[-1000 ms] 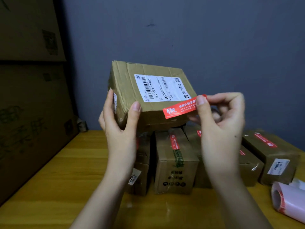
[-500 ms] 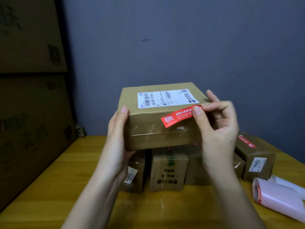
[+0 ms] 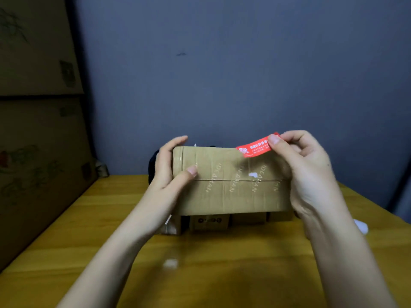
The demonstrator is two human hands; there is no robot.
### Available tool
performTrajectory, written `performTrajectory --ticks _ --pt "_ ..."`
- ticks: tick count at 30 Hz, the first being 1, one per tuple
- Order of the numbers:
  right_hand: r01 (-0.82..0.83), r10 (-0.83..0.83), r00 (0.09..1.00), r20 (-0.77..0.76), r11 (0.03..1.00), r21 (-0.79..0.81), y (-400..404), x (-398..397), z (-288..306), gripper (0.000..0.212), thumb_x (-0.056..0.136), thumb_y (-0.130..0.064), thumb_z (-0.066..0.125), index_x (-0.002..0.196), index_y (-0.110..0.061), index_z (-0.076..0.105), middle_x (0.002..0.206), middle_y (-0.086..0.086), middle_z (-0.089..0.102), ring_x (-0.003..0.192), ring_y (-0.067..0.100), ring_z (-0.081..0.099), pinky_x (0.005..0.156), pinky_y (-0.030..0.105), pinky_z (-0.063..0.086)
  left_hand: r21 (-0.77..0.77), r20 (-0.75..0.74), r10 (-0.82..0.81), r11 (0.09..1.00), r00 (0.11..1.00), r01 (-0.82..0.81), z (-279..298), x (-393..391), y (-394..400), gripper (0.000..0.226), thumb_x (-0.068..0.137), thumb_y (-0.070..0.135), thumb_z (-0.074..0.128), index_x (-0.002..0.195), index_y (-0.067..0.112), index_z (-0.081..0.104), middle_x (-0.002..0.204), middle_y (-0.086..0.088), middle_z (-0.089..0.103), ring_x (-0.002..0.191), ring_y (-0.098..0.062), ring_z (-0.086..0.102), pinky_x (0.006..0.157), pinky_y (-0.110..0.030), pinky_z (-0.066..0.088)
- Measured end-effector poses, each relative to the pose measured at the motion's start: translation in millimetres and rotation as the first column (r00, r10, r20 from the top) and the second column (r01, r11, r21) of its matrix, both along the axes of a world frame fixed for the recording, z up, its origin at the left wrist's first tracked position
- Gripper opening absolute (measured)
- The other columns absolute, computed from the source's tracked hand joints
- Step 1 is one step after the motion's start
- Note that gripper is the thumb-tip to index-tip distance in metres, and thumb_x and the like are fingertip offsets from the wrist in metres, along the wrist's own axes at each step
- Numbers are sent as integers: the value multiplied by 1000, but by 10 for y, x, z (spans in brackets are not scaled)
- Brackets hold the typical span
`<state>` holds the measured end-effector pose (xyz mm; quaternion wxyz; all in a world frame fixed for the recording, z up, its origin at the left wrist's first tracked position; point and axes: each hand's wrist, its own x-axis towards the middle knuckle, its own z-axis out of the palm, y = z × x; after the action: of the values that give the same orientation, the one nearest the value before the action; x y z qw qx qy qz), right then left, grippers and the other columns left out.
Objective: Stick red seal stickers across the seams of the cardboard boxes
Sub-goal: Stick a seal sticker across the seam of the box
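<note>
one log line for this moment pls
left hand: holds cardboard box | right hand: pinches red seal sticker at top edge | seam: unsealed

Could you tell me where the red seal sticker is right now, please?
The red seal sticker is pinched in the right hand, at the upper right edge of the held cardboard box, above its taped seam.

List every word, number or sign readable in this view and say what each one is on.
"IDEAMAN": repeated pale print on the clear tape over the seam of the held cardboard box.
White print and a logo on the red seal sticker, pinched in the right hand: too blurred to read.
Dark round marks on a small box below: unreadable.
Faded print on the large cartons at left: unreadable.
</note>
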<state>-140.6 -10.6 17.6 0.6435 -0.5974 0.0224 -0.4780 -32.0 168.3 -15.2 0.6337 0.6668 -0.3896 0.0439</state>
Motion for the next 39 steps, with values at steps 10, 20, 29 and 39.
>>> performTrajectory --ticks 10,20,29,39 --pt "-44 68 961 -270 995 92 -150 -116 -232 15 83 -12 70 75 -16 58 61 -5 65 62 9 59 68 24 45 -115 -531 -7 991 847 -64 -186 -234 -189 32 92 12 55 120 28 57 110 4 62 83 -8 60 59 -21 42" --pt "-64 111 914 -391 989 131 -179 190 -553 15 84 -10 70 76 -15 58 59 -7 65 67 10 58 76 26 42 34 -747 42 999 664 -26 -373 11 -150 26 92 5 53 115 14 59 88 -4 66 74 -14 60 57 -24 45" --pt "25 -39 956 -290 998 -54 -48 300 -638 18 84 -6 71 93 -7 55 80 9 67 74 10 64 67 12 48 322 -88 353 895 931 -309 -613 114 -180 40 92 10 56 127 29 47 122 -1 50 122 -20 45 104 -35 35" --pt "162 -176 977 -119 979 -121 8 275 -635 7 85 -9 70 88 -15 70 83 -7 69 81 2 63 73 14 48 203 71 256 943 964 -265 -219 -127 -349 46 70 73 46 73 31 65 77 20 66 84 0 60 100 -50 39"
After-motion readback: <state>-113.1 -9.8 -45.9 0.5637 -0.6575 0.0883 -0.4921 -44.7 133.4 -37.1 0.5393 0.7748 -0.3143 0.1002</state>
